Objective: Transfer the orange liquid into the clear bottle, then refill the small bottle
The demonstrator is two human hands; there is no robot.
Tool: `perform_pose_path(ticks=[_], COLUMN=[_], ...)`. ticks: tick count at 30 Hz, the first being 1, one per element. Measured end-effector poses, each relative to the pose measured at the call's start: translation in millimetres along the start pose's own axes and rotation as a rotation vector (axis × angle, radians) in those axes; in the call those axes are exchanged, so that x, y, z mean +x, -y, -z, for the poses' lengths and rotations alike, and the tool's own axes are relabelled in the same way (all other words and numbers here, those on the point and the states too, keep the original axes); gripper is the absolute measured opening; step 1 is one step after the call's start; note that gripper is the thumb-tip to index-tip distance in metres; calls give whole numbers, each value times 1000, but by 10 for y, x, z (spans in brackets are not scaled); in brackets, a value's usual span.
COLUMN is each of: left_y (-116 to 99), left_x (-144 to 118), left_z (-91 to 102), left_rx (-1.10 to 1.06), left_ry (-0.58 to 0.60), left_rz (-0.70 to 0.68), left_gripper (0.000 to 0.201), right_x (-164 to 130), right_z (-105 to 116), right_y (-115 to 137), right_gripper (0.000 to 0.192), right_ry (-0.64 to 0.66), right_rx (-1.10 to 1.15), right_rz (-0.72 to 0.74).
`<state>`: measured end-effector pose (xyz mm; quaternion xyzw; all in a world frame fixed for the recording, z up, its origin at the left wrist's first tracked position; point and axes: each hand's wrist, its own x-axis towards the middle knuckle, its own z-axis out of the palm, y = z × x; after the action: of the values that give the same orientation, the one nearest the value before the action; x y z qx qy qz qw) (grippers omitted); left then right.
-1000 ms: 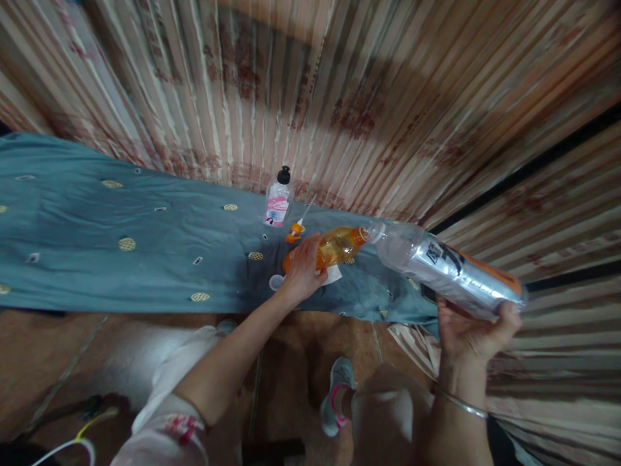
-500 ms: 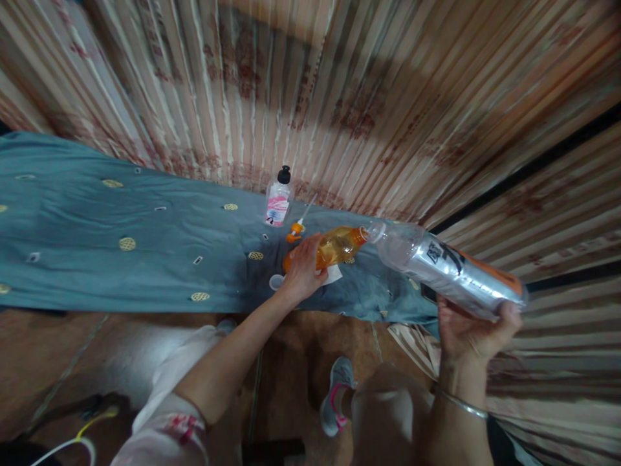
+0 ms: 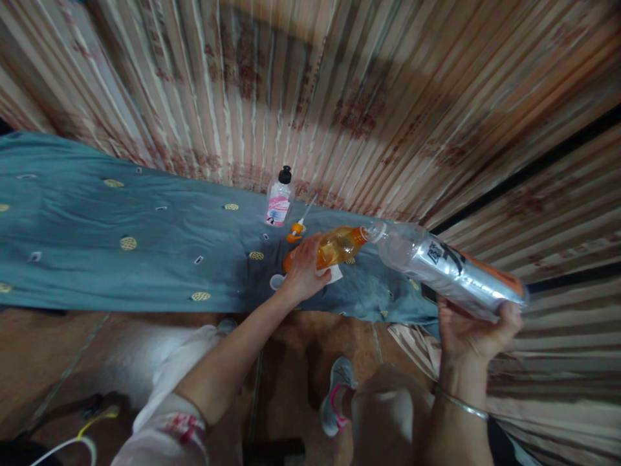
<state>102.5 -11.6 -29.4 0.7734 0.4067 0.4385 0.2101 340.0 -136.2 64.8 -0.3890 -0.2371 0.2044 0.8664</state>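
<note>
Frame centre: my left hand (image 3: 305,270) has fingers clamped on the orange bottle (image 3: 334,246), tilted on the blue cloth (image 3: 145,246). My right hand (image 3: 473,333) grips the clear bottle (image 3: 444,268), mouths touching. Misaligned mouths could spill liquid onto the cloth.

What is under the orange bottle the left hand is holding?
A white paper pokes out under the orange bottle, lying on the blue cloth. The left hand covers the bottle's base.
</note>
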Motion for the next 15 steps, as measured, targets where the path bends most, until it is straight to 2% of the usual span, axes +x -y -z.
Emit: perform_pose_path(ticks=[7,15], left_y=[40,76], left_x=[-31,-46], left_z=[55,9], left_rx=[-65,-53], left_ry=[50,28], left_rz=[-68,-65], left_gripper=[70,76], right_x=[4,17], right_z=[12,27], right_y=[-7,-13], right_gripper=[50,52], right_ry=[21,0], right_rx=[-26,-20], right_rz=[6,2])
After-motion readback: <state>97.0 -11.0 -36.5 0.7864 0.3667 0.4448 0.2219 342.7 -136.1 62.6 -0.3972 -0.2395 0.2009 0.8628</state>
